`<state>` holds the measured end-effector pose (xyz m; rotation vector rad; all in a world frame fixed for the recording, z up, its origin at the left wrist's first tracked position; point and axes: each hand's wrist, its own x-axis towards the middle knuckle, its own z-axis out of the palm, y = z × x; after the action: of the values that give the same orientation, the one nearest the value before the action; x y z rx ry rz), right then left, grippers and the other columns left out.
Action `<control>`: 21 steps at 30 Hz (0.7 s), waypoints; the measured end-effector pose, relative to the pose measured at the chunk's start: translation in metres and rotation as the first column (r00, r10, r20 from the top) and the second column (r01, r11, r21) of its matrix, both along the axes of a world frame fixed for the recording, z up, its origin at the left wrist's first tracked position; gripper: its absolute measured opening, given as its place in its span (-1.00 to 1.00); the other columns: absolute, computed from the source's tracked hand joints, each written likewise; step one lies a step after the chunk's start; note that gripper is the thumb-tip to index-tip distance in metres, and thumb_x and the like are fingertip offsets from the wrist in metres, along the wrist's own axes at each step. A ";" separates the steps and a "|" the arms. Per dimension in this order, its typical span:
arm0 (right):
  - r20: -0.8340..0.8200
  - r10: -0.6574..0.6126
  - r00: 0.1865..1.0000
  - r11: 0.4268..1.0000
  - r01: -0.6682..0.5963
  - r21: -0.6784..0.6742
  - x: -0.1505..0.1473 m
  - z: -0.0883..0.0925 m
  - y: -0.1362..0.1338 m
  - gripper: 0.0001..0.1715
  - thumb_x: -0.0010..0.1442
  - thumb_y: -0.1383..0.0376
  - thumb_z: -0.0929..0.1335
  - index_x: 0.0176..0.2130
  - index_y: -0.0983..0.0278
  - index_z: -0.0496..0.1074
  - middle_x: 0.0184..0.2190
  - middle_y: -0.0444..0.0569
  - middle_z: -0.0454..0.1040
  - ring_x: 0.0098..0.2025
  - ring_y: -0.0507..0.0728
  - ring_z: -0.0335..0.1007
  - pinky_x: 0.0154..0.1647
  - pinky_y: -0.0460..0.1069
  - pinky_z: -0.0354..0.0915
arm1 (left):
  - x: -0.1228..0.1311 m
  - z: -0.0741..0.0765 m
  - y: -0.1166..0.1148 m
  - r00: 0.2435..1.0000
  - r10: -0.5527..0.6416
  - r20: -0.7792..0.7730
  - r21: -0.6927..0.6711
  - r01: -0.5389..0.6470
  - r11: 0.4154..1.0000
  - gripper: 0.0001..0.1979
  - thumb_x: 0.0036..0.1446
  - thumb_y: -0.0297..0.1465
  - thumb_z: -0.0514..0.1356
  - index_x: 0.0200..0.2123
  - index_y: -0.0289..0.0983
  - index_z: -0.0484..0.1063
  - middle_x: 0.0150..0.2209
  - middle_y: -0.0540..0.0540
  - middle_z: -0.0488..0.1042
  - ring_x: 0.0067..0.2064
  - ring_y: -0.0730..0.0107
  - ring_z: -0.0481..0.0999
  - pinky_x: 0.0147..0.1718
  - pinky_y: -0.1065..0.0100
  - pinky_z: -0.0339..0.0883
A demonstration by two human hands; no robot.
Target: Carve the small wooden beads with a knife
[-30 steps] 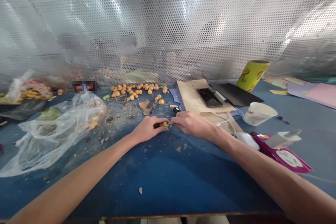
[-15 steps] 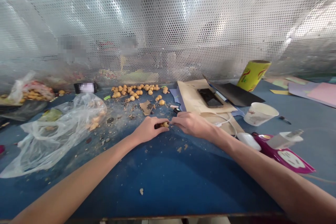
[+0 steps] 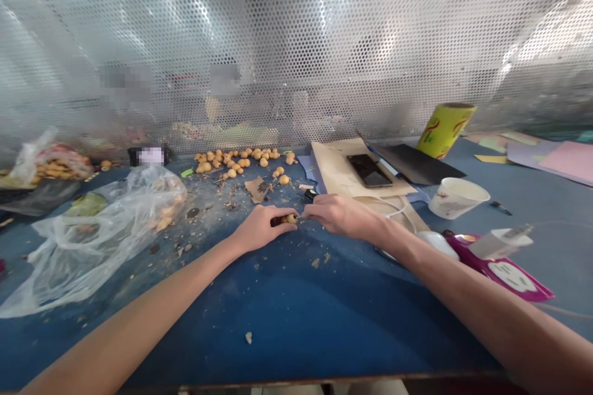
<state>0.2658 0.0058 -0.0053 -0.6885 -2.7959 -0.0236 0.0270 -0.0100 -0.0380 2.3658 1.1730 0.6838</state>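
Observation:
My left hand (image 3: 259,225) is closed around a small tan gourd (image 3: 290,219), its rounded end showing between thumb and forefinger. Close beside it, my right hand (image 3: 336,215) pinches a thin tool (image 3: 301,218) whose tip meets or nearly meets the gourd. Most of that tool is hidden by the fingers. A dark object (image 3: 310,195) shows just behind the right fingers; whether it belongs to the tool I cannot tell. Several more small gourds (image 3: 241,162) lie in a loose group beyond my hands, with a torn brown scrap (image 3: 257,189) nearer.
Crumbs litter the blue tabletop (image 3: 296,315). On the left lies a clear plastic bag (image 3: 92,259). To the right are a phone (image 3: 369,171) on brown paper, a paper cup (image 3: 458,199), a yellow roll (image 3: 445,131) and a white charger (image 3: 503,242). A perforated metal screen (image 3: 296,55) stands behind.
Both hands stay in nearly the same place, the left still around the gourd and the right at its end. The whole view has shifted slightly.

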 end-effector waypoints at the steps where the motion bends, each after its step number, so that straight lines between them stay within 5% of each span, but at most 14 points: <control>1: 0.015 -0.003 1.000 1.000 0.004 -0.013 0.000 0.000 0.000 -0.74 0.34 0.41 0.19 -0.18 0.32 0.45 -0.43 -0.03 0.38 -0.39 0.04 0.25 -0.38 -0.09 0.12 | 0.000 0.000 0.000 1.000 0.000 0.006 -0.001 0.000 1.000 -0.64 0.21 -0.13 0.20 0.01 -0.11 0.52 -0.39 -0.01 0.52 -0.42 0.41 0.42 -0.38 0.41 0.28; 5: 0.065 0.019 0.998 1.000 -0.018 -0.017 0.002 -0.005 0.004 -0.74 0.31 0.46 0.20 -0.21 0.33 0.45 -0.44 -0.03 0.39 -0.41 0.02 0.25 -0.38 -0.09 0.13 | 0.000 -0.001 0.001 1.000 0.009 0.016 0.011 -0.009 1.000 -0.66 0.19 -0.15 0.22 -0.01 -0.14 0.53 -0.36 -0.02 0.54 -0.39 0.40 0.45 -0.35 0.40 0.30; 12: -0.180 -0.016 0.984 0.999 0.022 0.030 0.009 -0.008 0.005 -0.73 0.38 0.31 0.20 -0.16 0.33 0.46 -0.39 -0.01 0.45 -0.36 0.04 0.34 -0.31 -0.06 0.24 | 0.000 -0.002 0.001 1.000 0.007 0.020 0.006 -0.007 1.000 -0.63 0.19 -0.12 0.21 -0.02 -0.15 0.54 -0.39 -0.02 0.53 -0.41 0.41 0.44 -0.37 0.40 0.31; 21: -0.172 0.008 0.985 0.999 0.000 0.046 0.003 -0.014 0.005 -0.70 0.40 0.31 0.18 -0.15 0.34 0.46 -0.41 -0.01 0.44 -0.37 0.03 0.33 -0.31 -0.07 0.24 | 0.000 0.000 0.000 1.000 0.022 0.012 0.015 -0.022 1.000 -0.62 0.17 -0.13 0.23 0.01 -0.15 0.52 -0.37 -0.03 0.54 -0.40 0.39 0.45 -0.36 0.37 0.32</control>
<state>0.2685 0.0105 -0.0190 -0.6414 -2.6232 -0.0267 0.0271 -0.0096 -0.0384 2.3614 1.1942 0.7150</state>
